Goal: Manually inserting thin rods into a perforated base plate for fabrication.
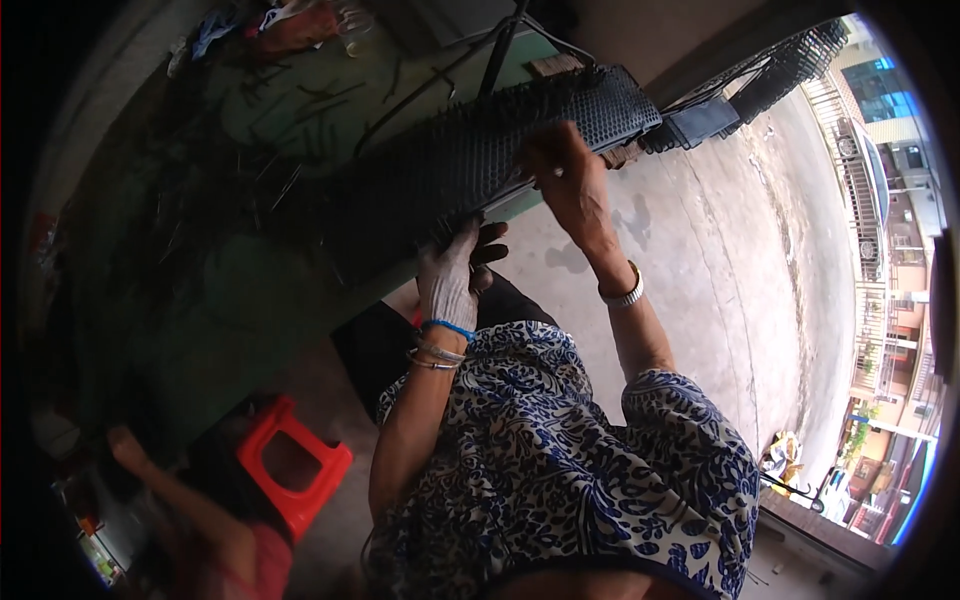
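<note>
A long black perforated panel [500, 145], its surface covered in rows of small holes, lies tilted across the table in front of me. Dark thin pieces stick up along its far side. My right hand [577, 185] is bare and hovers over the panel's near edge, fingers curled in and partly blurred; whatever they pinch is too small to name. Close to that same edge, further left, is my left hand [455, 268] in a pale glove with dark fingertips. Its fingers are bent, and what lies within them is hidden.
Loose dark strips are scattered over the green tabletop [190, 310]. Black racks [790, 75] stand beyond the panel at the upper right. A red plastic stool [334, 462] is at the lower left, beside another person's arm [190, 500]. Concrete floor [690, 260] stretches to my right.
</note>
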`<state>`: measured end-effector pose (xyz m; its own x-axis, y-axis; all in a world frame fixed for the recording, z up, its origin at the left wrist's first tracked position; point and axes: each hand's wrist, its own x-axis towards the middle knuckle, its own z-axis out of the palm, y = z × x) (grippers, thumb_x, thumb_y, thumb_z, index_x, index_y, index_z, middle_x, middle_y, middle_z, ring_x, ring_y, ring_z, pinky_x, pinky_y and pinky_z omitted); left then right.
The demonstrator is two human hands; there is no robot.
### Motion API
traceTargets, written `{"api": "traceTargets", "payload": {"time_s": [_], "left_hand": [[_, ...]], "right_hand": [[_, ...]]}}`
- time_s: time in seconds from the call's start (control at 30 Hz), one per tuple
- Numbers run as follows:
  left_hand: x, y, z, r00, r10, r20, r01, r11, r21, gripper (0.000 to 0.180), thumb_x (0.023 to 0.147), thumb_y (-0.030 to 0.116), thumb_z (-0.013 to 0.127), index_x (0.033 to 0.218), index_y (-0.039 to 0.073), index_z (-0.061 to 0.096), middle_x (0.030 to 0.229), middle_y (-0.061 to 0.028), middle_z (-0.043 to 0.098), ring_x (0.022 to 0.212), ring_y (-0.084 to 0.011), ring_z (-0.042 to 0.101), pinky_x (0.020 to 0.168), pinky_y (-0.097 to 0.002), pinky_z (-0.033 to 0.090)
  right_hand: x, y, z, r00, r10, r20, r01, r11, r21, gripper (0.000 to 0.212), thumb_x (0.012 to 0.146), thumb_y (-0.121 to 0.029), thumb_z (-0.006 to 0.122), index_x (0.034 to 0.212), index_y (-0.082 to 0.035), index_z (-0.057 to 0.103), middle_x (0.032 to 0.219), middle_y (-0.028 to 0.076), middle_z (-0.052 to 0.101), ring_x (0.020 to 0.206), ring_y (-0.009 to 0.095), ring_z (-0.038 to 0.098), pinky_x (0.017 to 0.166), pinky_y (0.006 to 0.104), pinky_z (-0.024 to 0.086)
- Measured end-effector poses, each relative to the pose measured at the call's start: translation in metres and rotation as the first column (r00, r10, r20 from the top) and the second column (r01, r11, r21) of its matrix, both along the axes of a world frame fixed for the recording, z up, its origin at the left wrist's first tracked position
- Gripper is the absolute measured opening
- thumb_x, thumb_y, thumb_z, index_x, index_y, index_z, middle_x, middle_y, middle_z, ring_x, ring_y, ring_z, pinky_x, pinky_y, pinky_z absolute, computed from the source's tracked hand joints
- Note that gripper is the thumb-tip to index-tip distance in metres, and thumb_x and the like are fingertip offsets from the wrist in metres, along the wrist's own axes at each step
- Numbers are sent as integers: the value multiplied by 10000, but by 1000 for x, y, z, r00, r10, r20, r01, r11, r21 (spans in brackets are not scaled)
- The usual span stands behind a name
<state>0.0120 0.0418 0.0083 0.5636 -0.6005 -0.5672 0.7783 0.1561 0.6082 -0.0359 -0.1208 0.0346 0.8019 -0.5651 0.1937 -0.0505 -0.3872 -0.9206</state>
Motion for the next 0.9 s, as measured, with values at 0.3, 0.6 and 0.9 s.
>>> {"api": "traceTargets", "payload": {"time_s": [0.3, 0.6, 0.9], "left_hand": [[-4, -11, -21, 982, -27, -187, 14, 997, -70, 210, 936, 233, 578, 1042, 55, 610, 845, -111, 685, 577, -89, 567, 460, -192, 412], [1, -12, -18, 973, -20, -230, -11, 991, -133, 225, 934, 220, 587, 1053, 32, 623, 799, -105, 667, 515, -63, 461, 432, -195, 327], [0, -15, -8, 979, -1, -203, -22, 993, -112, 214, 912, 198, 625, 1050, 34, 628, 801, -98, 668, 528, -64, 486, 424, -179, 344]], "right_hand": [[44, -27, -15, 966, -181, 183, 254, 784, -566, 102, 878, -4, 575, 948, -13, 502, 764, 126, 596, 631, 230, 596, 567, 312, 465], [54, -38, -17, 979, -135, 154, 202, 755, -623, 77, 886, -77, 569, 917, -32, 514, 706, 122, 577, 595, 282, 573, 557, 336, 459], [61, -31, -10, 982, -180, -61, 79, 677, -731, 159, 848, -178, 615, 1000, -131, 604, 905, 148, 546, 798, 348, 577, 654, 427, 485]]}}
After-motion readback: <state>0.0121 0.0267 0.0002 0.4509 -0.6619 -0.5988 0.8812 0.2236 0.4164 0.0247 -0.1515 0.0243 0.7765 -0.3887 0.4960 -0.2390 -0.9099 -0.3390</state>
